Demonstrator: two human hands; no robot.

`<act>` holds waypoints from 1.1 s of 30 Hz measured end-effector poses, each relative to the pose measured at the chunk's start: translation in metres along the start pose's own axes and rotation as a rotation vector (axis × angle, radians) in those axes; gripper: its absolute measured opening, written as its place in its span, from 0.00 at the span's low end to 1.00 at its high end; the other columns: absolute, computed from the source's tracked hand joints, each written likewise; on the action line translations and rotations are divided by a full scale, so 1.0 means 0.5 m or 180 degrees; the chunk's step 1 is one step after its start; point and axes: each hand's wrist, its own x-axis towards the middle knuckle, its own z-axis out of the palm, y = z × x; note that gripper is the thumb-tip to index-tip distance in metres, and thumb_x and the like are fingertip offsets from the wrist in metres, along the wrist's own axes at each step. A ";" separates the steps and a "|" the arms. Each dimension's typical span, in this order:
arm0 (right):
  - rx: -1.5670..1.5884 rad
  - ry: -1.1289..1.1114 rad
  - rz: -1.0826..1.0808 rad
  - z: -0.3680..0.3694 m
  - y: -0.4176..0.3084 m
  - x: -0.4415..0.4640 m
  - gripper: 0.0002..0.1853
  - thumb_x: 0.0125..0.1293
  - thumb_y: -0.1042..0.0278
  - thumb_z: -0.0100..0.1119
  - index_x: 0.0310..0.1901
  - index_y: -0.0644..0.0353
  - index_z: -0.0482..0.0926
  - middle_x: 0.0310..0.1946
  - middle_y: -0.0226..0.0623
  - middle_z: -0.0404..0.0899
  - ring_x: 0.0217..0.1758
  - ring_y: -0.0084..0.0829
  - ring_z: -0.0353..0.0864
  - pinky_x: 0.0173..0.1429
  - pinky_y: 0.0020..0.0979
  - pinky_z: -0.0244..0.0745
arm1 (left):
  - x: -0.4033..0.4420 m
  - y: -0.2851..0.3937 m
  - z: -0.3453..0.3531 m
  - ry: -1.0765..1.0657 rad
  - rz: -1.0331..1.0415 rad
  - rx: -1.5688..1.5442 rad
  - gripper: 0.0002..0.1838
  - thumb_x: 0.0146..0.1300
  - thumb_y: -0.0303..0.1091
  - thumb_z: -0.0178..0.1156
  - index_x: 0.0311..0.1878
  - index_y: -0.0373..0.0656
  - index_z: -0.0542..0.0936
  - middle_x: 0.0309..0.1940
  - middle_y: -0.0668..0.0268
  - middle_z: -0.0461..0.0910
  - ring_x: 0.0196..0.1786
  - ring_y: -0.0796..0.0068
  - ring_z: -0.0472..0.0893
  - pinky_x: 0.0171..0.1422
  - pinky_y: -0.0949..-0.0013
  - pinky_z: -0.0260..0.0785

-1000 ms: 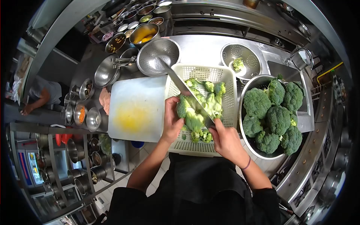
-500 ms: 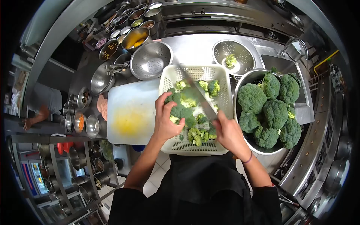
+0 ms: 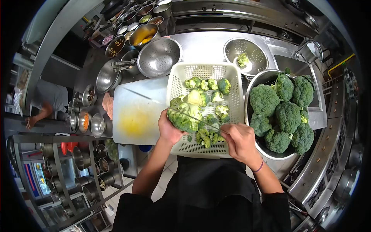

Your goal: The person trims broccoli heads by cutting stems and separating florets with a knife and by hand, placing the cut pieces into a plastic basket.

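Clock directions are read from the middle of the pale perforated basket (image 3: pixel 237 89), with 12 o'clock pointing away from you. Your left hand (image 3: pixel 170 127) is curled around a cut broccoli head (image 3: pixel 185 116), which it holds over the basket's 9 o'clock side; the broccoli hides the ends of your fingers and, in turn, some of the basket floor. Your right hand (image 3: pixel 240 142) is closed on a knife (image 3: pixel 136 94), whose handle is lost inside the grip. The blade points toward 10 o'clock and appears nearly edge-on as a thin, blurred line, so you cannot tell whether it touches the broccoli or passes just above. Cut florets (image 3: pixel 212 84) lie in the basket, the nearer ones partly covered by your hands. At 3 o'clock, whole broccoli heads (image 3: pixel 288 116) conceal most of the interior of a steel bowl (image 3: pixel 266 154). A yellow-stained cutting board (image 3: pixel 130 135) at 9 o'clock passes out of sight under or behind the basket's edge. Farther out at 9 o'clock, a co-worker's hand (image 3: pixel 31 123) shows, the person's upper body partly hidden by metal framing. At 8 o'clock, a lit panel (image 3: pixel 40 176) bears coloured markings too small to read.
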 end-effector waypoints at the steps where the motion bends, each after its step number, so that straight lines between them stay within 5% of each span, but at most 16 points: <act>1: 0.0108 0.0172 -0.0171 -0.001 -0.009 0.006 0.08 0.61 0.76 0.60 0.41 0.60 0.74 0.24 0.41 0.76 0.24 0.45 0.76 0.31 0.41 0.69 | 0.002 0.001 -0.004 -0.0258 -0.0086 -0.0048 0.28 0.67 0.57 0.38 0.59 0.50 0.74 0.50 0.62 0.80 0.45 0.62 0.82 0.26 0.56 0.67; 5: 0.0343 0.0367 -0.0215 0.030 -0.009 0.013 0.08 0.62 0.75 0.60 0.42 0.59 0.74 0.24 0.41 0.75 0.23 0.45 0.76 0.30 0.41 0.69 | -0.003 0.006 0.025 -0.0549 -0.0069 -0.0062 0.26 0.69 0.53 0.40 0.59 0.48 0.73 0.51 0.62 0.80 0.48 0.64 0.81 0.36 0.54 0.73; 7: -0.0716 -0.0699 0.0322 0.061 0.015 0.007 0.07 0.65 0.75 0.56 0.44 0.60 0.73 0.21 0.42 0.75 0.23 0.46 0.75 0.29 0.40 0.68 | 0.006 -0.012 0.067 0.0626 0.0949 0.0302 0.23 0.72 0.49 0.41 0.59 0.45 0.72 0.54 0.61 0.78 0.55 0.66 0.78 0.51 0.55 0.75; 8: -0.0563 -0.0850 0.0544 0.059 0.017 0.005 0.06 0.69 0.75 0.53 0.46 0.62 0.71 0.19 0.42 0.75 0.22 0.45 0.76 0.28 0.38 0.69 | 0.019 -0.017 0.035 0.0495 0.1248 0.0439 0.21 0.74 0.45 0.42 0.61 0.42 0.70 0.58 0.60 0.75 0.61 0.66 0.75 0.63 0.57 0.71; 9: -0.0568 -0.0846 0.0515 0.057 0.019 0.007 0.06 0.69 0.75 0.53 0.46 0.62 0.71 0.19 0.42 0.75 0.22 0.45 0.76 0.28 0.38 0.69 | 0.020 -0.012 0.034 0.0487 0.1277 0.0437 0.21 0.74 0.45 0.42 0.61 0.42 0.70 0.58 0.60 0.75 0.61 0.66 0.75 0.63 0.57 0.71; 11: 0.1701 -0.0848 0.1811 0.055 0.019 -0.002 0.06 0.72 0.72 0.53 0.44 0.63 0.69 0.18 0.36 0.75 0.21 0.28 0.78 0.26 0.31 0.69 | 0.014 -0.014 0.029 0.0596 0.1696 0.0935 0.23 0.74 0.45 0.42 0.65 0.41 0.67 0.61 0.58 0.73 0.63 0.65 0.73 0.62 0.55 0.71; 15: 0.1336 -0.0665 0.1716 0.031 0.010 -0.006 0.09 0.74 0.69 0.53 0.43 0.66 0.67 0.22 0.38 0.81 0.22 0.26 0.80 0.26 0.28 0.71 | 0.004 0.020 0.010 -0.0513 0.0719 0.0435 0.28 0.74 0.50 0.39 0.69 0.42 0.63 0.65 0.56 0.70 0.63 0.56 0.73 0.63 0.46 0.70; 16: 0.1179 -0.0390 0.1492 0.037 0.010 -0.011 0.07 0.70 0.74 0.55 0.44 0.66 0.69 0.22 0.46 0.79 0.23 0.47 0.81 0.28 0.38 0.71 | 0.003 0.019 0.013 -0.0703 0.0489 0.0166 0.31 0.73 0.53 0.38 0.69 0.41 0.64 0.66 0.55 0.69 0.65 0.52 0.73 0.64 0.44 0.69; 21: 0.0314 -0.0059 0.0613 -0.004 -0.006 0.003 0.07 0.63 0.77 0.59 0.41 0.63 0.72 0.23 0.45 0.78 0.24 0.46 0.79 0.28 0.38 0.70 | 0.022 0.007 0.050 -0.0843 0.0019 -0.0574 0.30 0.74 0.53 0.38 0.68 0.41 0.67 0.66 0.56 0.70 0.65 0.54 0.73 0.67 0.48 0.68; 23: -0.0023 0.0057 0.0269 -0.032 -0.023 0.020 0.08 0.60 0.79 0.61 0.39 0.61 0.73 0.23 0.44 0.78 0.24 0.45 0.78 0.28 0.38 0.69 | 0.037 -0.002 0.061 -0.0191 0.0051 -0.0772 0.33 0.72 0.55 0.38 0.68 0.40 0.67 0.65 0.52 0.71 0.62 0.49 0.76 0.58 0.40 0.74; 25: 0.0052 0.0455 -0.0313 -0.045 -0.037 0.032 0.11 0.54 0.83 0.61 0.38 0.59 0.74 0.23 0.40 0.75 0.23 0.44 0.75 0.29 0.39 0.68 | 0.031 0.001 0.078 -0.0226 0.0018 -0.0697 0.32 0.72 0.53 0.39 0.69 0.39 0.67 0.65 0.51 0.72 0.62 0.49 0.76 0.62 0.45 0.73; 27: 0.0232 0.0581 -0.0458 -0.032 -0.031 0.040 0.11 0.52 0.82 0.59 0.38 0.58 0.73 0.22 0.39 0.74 0.22 0.45 0.74 0.29 0.40 0.68 | 0.020 0.010 0.093 -0.0814 -0.0626 -0.0638 0.26 0.74 0.48 0.37 0.62 0.40 0.72 0.57 0.58 0.78 0.57 0.58 0.78 0.64 0.52 0.70; 28: -0.0149 0.0174 -0.0289 -0.020 -0.020 0.039 0.11 0.53 0.81 0.58 0.38 0.58 0.72 0.23 0.40 0.76 0.23 0.45 0.76 0.29 0.40 0.68 | 0.025 0.007 0.086 -0.1584 -0.0633 -0.0777 0.25 0.74 0.48 0.38 0.61 0.41 0.73 0.56 0.59 0.78 0.56 0.61 0.79 0.60 0.54 0.72; 29: -0.0526 -0.0236 -0.0118 -0.005 -0.007 0.033 0.11 0.53 0.80 0.58 0.37 0.58 0.71 0.24 0.40 0.77 0.24 0.45 0.77 0.29 0.40 0.69 | 0.033 -0.003 0.081 -0.1596 -0.0645 -0.0771 0.25 0.74 0.48 0.38 0.61 0.41 0.73 0.56 0.59 0.78 0.56 0.61 0.79 0.60 0.54 0.72; 31: -0.0712 -0.0553 0.0098 0.023 0.015 0.020 0.07 0.60 0.76 0.56 0.38 0.59 0.69 0.23 0.44 0.77 0.25 0.49 0.78 0.29 0.45 0.69 | 0.053 -0.023 0.070 0.0139 0.0455 0.0182 0.25 0.73 0.51 0.39 0.59 0.43 0.74 0.56 0.59 0.78 0.56 0.63 0.79 0.57 0.53 0.74; 33: 0.0217 -0.0703 0.0988 0.038 0.020 0.002 0.06 0.66 0.74 0.56 0.38 0.61 0.68 0.20 0.46 0.77 0.25 0.53 0.78 0.29 0.49 0.68 | 0.048 -0.019 0.052 0.0218 0.0727 0.0504 0.25 0.72 0.50 0.41 0.63 0.45 0.71 0.57 0.60 0.77 0.59 0.64 0.78 0.58 0.52 0.74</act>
